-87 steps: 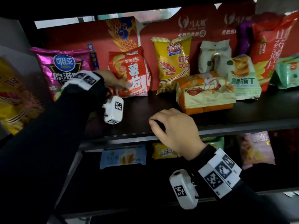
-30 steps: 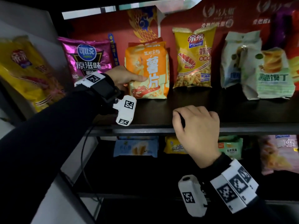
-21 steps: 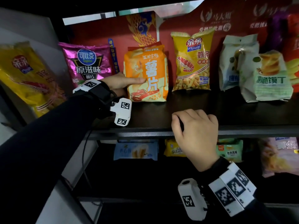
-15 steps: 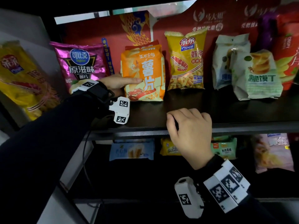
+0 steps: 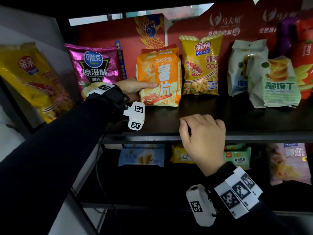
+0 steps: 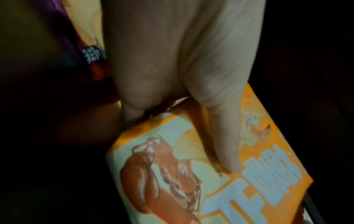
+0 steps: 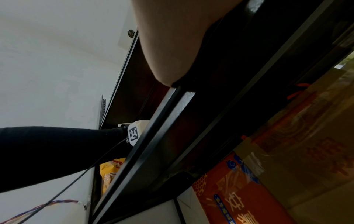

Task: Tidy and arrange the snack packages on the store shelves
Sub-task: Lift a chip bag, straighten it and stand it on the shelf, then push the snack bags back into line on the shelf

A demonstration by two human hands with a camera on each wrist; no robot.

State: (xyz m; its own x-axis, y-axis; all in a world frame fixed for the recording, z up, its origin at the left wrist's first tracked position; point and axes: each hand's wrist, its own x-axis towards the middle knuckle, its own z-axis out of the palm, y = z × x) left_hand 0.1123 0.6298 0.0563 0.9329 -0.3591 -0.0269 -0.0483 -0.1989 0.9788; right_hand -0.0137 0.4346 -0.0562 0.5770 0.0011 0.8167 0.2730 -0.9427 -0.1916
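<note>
An orange chip bag [image 5: 159, 77] stands upright on the dark upper shelf [image 5: 237, 119], in front of a red bag [image 5: 158, 50] of which only the top shows. My left hand [image 5: 135, 89] grips the orange bag's left edge. In the left wrist view its thumb [image 6: 226, 144] lies across the front of the orange chip bag [image 6: 172, 174], and the fingers reach behind it. My right hand [image 5: 203, 133] rests on the shelf's front edge with loosely curled fingers and holds nothing.
On the same shelf a purple bag [image 5: 94, 65] stands to the left, with a yellow shrimp-stick bag [image 5: 200, 65] and white-green bags [image 5: 274, 82] to the right. A large yellow bag [image 5: 32, 78] leans at the far left. Several packages [image 5: 141, 156] lie on the lower shelf.
The orange bag, lying on its side mid-shelf 2.9 s ago, now stands in front of the red bag. Over the last second both hands have kept their places.
</note>
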